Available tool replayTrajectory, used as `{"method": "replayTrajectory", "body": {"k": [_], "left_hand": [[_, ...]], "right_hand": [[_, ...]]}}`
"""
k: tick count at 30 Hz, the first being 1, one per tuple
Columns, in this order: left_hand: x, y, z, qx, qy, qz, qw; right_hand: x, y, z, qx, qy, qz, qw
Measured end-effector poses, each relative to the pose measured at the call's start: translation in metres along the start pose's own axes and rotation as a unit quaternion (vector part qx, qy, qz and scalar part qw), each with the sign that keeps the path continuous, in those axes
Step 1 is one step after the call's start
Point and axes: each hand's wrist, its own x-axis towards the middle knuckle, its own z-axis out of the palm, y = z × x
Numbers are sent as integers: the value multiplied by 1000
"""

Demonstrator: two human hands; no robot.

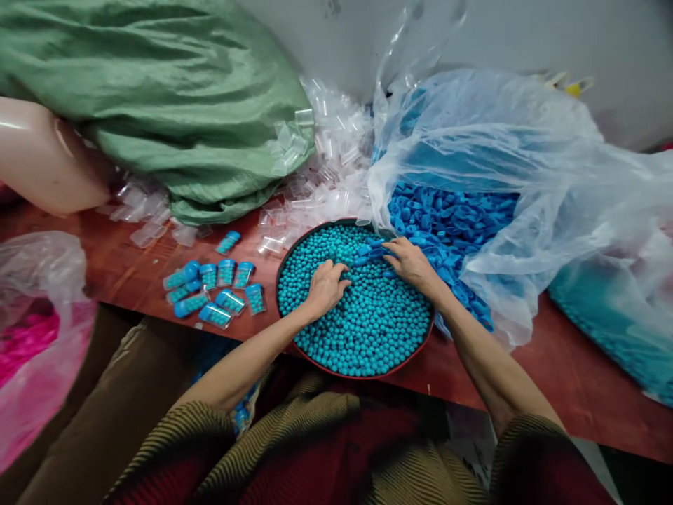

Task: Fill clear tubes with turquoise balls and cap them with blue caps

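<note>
A round basin with a dark red rim is filled with small turquoise balls. My left hand rests low over the balls, fingers curled, with a gap between thumb and forefinger; nothing shows in that gap. At the basin's upper right, my right hand has its fingers bent on a few blue plastic caps, which lie on top of the balls. Its fingertips partly cover what they pinch. To the left, several clear capped tubes with turquoise balls inside lie on the red table.
Empty clear tubes are heaped behind the basin, beside a green sack. A plastic bag spills more blue caps at right. Further right lies a bag of turquoise balls. A pale jug and pink-filled bag are left.
</note>
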Motion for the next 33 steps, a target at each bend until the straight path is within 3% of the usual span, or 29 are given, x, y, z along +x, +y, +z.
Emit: {"method": "replayTrajectory", "body": {"k": [3, 5, 7, 12, 16, 22, 29, 31, 33], "left_hand": [[0, -3, 0, -25, -6, 2, 1000], [0, -5, -1, -45, -13, 1, 999], [1, -6, -2, -72, -16, -5, 997], [2, -7, -2, -105, -37, -20, 994], [2, -9, 1, -86, -70, 13, 994], [6, -16, 3, -150, -83, -11, 985], [6, -17, -7, -345, -94, -64, 932], [5, -15, -12, -398, -123, -105, 903], [3, -13, -16, -445, -153, -142, 871]], "right_hand": [[-15, 2, -15, 54, 104, 42, 992], [-29, -2, -26, 46, 131, 64, 988], [-40, -11, -30, -3, 102, 63, 993], [-42, -39, -15, -143, -81, 31, 986], [-17, -52, -6, -160, -101, 50, 981], [5, -60, 6, -152, -166, 5, 974], [-30, -36, 6, 53, -174, -62, 981], [-31, -36, -2, 103, -155, -49, 981], [-28, -43, -7, 97, -106, 6, 990]]}}
